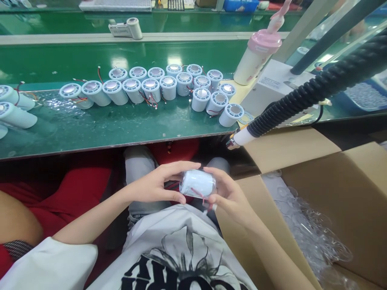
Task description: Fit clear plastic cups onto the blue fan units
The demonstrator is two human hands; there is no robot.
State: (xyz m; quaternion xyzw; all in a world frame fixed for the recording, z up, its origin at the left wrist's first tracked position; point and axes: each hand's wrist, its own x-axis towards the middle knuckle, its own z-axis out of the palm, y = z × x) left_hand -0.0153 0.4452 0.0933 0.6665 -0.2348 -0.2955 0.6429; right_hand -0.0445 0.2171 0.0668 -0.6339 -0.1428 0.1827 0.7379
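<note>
Over my lap, a light blue cylinder [199, 182] lies on its side in what looks like a clear plastic sleeve. Red wires with a small white connector dangle from its lower right. My left hand [165, 183] curves round the left end, fingers above and thumb below. Gripping the right end is my right hand [231, 195], its thumb close to the wires. On the green bench in front stand several similar blue cylinders [131, 90] with slotted ends and thin red wires.
A green bench [90, 135] crosses ahead. To the right, an open cardboard box [326, 181] holds clear plastic pieces [308, 229]. A black ribbed hose [302, 88] reaches in above it. A pink-lidded bottle [256, 56] stands behind. Another person's red clothing [69, 189] is at left.
</note>
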